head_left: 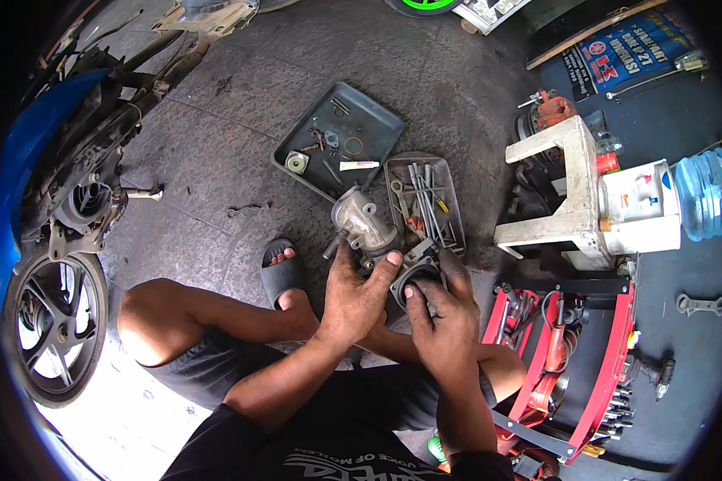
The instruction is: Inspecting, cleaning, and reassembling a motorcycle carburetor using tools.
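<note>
My left hand (356, 290) is wrapped round a grey cylindrical metal casting (363, 223) with a rounded end and small bolt lugs, held in front of my knees. Close beside it, my right hand (448, 317) grips a dark part with a squarish flange (413, 280) and a round recess. My right thumb lies on that recess. A small greyish block-like piece (419, 252) shows by my right fingertips; whether it belongs to the dark part I cannot tell. The lower end of the casting is hidden behind my left fingers.
Ahead lies a black tray (377, 112) with small parts and a white tube (358, 165). A metal tray (461, 232) of wrenches and rods overlaps my work area. A motorcycle wheel (56, 337) stands left; a red tool cart (602, 361) and white stool (578, 176) stand right.
</note>
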Available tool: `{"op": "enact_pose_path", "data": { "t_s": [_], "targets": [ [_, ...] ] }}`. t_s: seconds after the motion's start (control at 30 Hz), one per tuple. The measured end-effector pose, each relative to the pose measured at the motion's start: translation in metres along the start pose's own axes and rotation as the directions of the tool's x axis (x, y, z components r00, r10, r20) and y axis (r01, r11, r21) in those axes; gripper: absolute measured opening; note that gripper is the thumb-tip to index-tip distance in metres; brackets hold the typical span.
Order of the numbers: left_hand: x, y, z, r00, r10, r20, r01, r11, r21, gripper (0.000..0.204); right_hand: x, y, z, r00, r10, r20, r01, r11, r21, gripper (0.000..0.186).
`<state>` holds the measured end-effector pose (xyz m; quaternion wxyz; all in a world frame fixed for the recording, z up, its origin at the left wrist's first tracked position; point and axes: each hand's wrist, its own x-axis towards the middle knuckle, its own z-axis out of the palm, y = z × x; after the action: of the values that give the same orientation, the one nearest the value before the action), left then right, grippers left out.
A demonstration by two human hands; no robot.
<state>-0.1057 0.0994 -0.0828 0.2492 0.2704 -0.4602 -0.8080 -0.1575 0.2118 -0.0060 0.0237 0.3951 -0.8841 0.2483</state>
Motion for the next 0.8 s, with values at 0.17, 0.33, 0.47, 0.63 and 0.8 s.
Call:
{"op": "enact_pose_path", "data": {
  "t_s": [0.17,0.33,0.47,0.63,0.8],
  "targets": [
    [0.000,0.005,0.000,1.000,-0.012,-0.014,0.013,0.999,0.035,0.065,-0.003,0.001,-0.006,0.998,0.003,-0.066,0.008,0.986,0.166,0.018],
    [0.003,0.007,-0.006,0.991,-0.134,0.027,0.132,0.989,0.063,0.068,0.017,0.013,-0.014,0.959,0.257,-0.121,-0.200,0.913,0.356,0.028],
    [0.001,0.008,-0.005,0.983,-0.168,0.076,0.165,0.985,0.042,0.067,0.024,0.030,-0.004,0.945,0.327,0.010,-0.298,0.849,0.437,0.037],
    [0.011,-0.010,-0.017,0.935,-0.341,0.095,0.348,0.935,-0.069,0.065,0.024,0.039,0.004,0.914,0.345,0.215,-0.379,0.531,0.758,0.036],
    [0.018,-0.004,-0.018,0.847,-0.518,0.119,0.531,0.828,-0.181,0.047,0.023,0.055,0.006,0.938,0.136,0.320,-0.326,0.666,0.671,0.054]
  ]
}}
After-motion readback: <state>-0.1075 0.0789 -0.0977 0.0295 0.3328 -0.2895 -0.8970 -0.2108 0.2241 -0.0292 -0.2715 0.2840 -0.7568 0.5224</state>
